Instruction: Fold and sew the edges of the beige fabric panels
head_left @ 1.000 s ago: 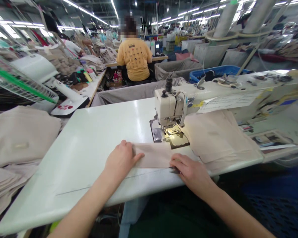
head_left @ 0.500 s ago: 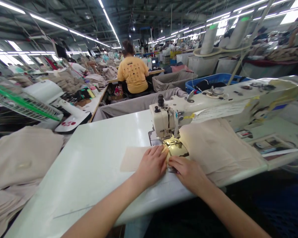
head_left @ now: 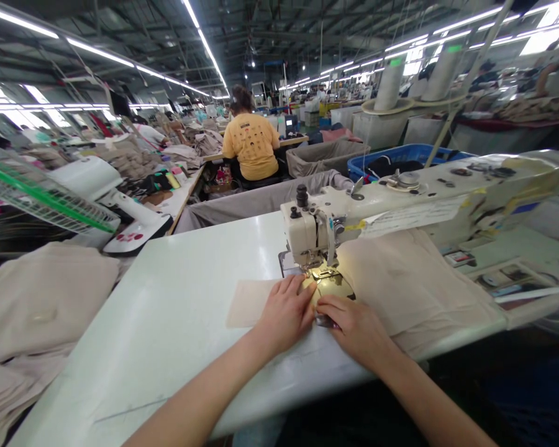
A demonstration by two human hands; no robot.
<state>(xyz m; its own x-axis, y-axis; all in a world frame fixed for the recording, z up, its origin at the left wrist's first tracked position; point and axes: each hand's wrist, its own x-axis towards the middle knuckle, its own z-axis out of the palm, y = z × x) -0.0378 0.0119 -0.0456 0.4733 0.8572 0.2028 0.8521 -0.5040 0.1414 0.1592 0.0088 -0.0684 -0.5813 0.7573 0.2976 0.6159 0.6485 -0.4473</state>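
A small beige fabric piece (head_left: pixel 248 303) lies flat on the sewing table, its right part running under my left hand toward the needle area. My left hand (head_left: pixel 286 310) presses on that piece, thumb and fingers drawn together at its edge just in front of the presser foot. Close beside it, my right hand (head_left: pixel 351 320) has its fingers curled and pinched at the same edge, over the shiny needle plate (head_left: pixel 336 287). The fingers hide most of this edge. Above them is the head of a white sewing machine (head_left: pixel 302 230), its lamp lighting the plate.
A larger beige fabric panel (head_left: pixel 400 279) lies right of the needle, under the machine arm. Stacked beige cloth (head_left: pixel 46 298) is at the left, near a white fan (head_left: pixel 135 217). Beyond the table are a grey cloth bin (head_left: pixel 261 198), a blue basket (head_left: pixel 410 152) and a seated person (head_left: pixel 250 143).
The view has shifted slightly, so the scene sits a little lower. Both hands stay almost in place at the needle plate, with the fabric piece nearly unmoved.
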